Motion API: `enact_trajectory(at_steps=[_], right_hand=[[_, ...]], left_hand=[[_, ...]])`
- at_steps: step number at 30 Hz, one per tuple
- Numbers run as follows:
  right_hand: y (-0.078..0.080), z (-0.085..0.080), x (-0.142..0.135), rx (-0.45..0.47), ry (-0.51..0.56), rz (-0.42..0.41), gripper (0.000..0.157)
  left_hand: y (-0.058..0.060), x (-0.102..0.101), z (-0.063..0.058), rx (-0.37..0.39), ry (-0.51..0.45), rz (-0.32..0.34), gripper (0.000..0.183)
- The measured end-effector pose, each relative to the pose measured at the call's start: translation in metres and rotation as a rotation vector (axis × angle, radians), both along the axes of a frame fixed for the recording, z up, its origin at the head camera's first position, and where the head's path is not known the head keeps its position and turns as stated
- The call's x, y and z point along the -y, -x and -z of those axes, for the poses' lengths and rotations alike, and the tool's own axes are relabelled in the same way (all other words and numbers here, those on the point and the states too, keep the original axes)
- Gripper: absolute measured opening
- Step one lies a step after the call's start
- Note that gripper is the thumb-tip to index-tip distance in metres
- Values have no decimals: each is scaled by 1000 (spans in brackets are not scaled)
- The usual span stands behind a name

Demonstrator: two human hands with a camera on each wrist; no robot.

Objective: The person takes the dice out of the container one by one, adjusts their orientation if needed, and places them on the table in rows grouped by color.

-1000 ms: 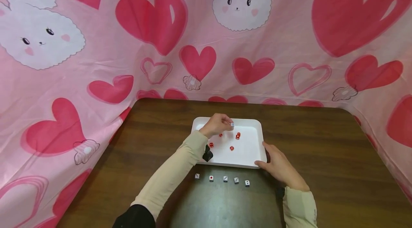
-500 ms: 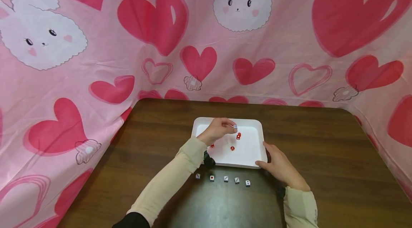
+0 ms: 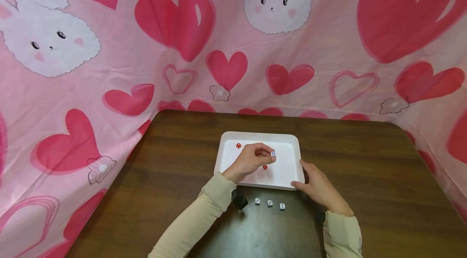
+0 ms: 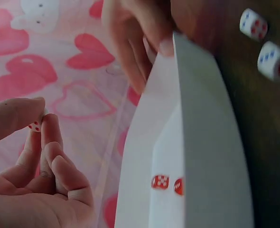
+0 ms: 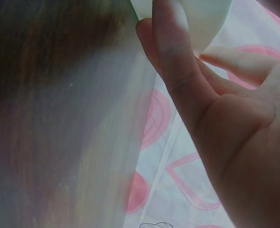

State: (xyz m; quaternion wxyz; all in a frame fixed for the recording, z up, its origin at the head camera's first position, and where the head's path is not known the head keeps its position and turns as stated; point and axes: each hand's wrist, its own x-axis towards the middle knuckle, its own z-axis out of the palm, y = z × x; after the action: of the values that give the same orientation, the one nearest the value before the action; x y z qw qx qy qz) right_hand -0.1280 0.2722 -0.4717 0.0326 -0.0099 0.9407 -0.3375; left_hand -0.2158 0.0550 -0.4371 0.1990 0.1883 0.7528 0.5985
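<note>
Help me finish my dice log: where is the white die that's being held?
In the head view, the white die is pinched in the left hand over the tray, left of the right hand.

- The surface (image 3: 182, 148) left of the tray (image 3: 286, 158) gave a hand room to pass.
- The left grip (image 3: 251, 158) blocked the tray's middle from above; the right grip (image 3: 320, 187), its right end.
- 3 visible white dice (image 3: 270, 203) lined the tray's near side.

No lettering can be read, only pips. In the left wrist view, toward two o'clock, a white die (image 4: 254, 25) shows four red pips; just beside it, at its five o'clock, a second die (image 4: 274, 62) bears one red pip.
</note>
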Motion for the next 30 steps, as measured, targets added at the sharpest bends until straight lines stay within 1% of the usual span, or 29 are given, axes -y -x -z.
enact_trajectory(at_steps=[2,5,8,12,16,24,27,30], right_hand=[[0,0,0,6,1,2,84],[0,0,0,11,1,6,85],[0,0,0,-4,-2,7,84],[0,0,0,-32,-4,-1,82],[0,0,0,-42,1,-5,81],[1,2,-3,-66,12,-8,79],[1,1,-4,-61,19,-10,79],[1,-1,-3,-38,28,-10,79]], left_hand=[[-7,0,1,-8,-11,8,20],[-17,0,1,-60,-3,3,18],[-26,0,1,-94,-3,-5,16],[-35,1,3,-84,-23,-3,16],[-42,1,4,-103,-11,8,17],[-55,-1,8,-192,95,42,13],[-59,-3,10,-196,116,51,12],[-63,-5,12,-196,129,58,12]])
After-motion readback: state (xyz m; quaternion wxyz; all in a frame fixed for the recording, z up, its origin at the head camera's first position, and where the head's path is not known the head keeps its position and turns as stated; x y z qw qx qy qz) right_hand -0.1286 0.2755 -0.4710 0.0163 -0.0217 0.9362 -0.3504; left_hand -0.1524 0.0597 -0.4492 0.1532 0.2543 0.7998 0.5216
